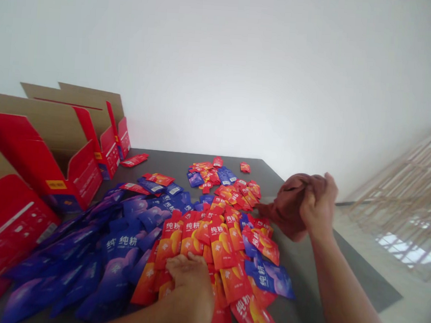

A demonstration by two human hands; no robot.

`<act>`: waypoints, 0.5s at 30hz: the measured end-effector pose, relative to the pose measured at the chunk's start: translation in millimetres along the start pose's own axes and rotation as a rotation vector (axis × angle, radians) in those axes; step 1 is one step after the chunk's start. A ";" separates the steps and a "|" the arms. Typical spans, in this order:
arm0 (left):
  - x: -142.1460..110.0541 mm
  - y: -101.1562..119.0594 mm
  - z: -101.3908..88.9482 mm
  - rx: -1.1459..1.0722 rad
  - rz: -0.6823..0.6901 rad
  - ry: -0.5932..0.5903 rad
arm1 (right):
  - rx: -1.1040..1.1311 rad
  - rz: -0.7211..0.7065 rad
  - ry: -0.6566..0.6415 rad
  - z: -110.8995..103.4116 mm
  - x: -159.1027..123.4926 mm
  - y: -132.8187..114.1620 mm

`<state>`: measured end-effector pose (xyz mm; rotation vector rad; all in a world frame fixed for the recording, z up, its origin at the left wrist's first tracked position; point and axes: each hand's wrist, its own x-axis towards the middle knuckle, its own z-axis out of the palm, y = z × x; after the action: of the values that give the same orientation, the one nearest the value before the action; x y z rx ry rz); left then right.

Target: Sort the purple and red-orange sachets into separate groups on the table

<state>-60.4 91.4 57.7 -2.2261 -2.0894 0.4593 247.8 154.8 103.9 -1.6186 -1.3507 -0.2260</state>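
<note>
Right hand (319, 208) closed on a reddish-brown cloth (290, 203); left hand (190, 283) palm down on orange fruit-print pouches (169, 239)

The cloth is right of centre in the frame, bunched and hanging directly left of the right hand, whose fingers and thumb are clamped on its right side; its bulk slants from upper right to lower left, and a narrow end reaches left toward the small sachets (248, 198), though whether it touches them cannot be told. The right hand is much the nearer of the two to the cloth; the left hand is well apart from it, at lower centre, its fingers pointing up the frame over the orange pouches; whether they pinch one or merely press on the layer cannot be told, as the undersides of the fingers are hidden.

The pouches just above the left hand run roughly up and down the frame, overlapping, their long axes close to the line of its fingers; a blue-purple pouch (272, 278) lies crosswise to its right, below the cloth. A heap of purple pouches (120, 253) spreads across the lower left; open red cartons (85, 177) stand along the left edge with flaps raised; all of this rests on a dark grey tabletop (295, 280), against a white wall (243, 75).
</note>
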 end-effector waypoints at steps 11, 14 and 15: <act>8.2 -20.1 -15.7 -0.103 0.163 -0.097 | 0.112 -0.194 -0.568 58.1 -53.8 -62.9; 6.3 -32.9 -27.0 -0.121 0.258 -0.132 | 0.154 -0.192 -0.536 67.7 -61.9 -81.6; 5.0 -36.7 -29.7 -0.120 0.282 -0.148 | 0.170 -0.202 -0.527 69.5 -64.1 -84.9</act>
<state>-88.3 104.1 94.0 -2.6488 -1.9191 0.5422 124.7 157.5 72.5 -1.4502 -1.8799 0.2102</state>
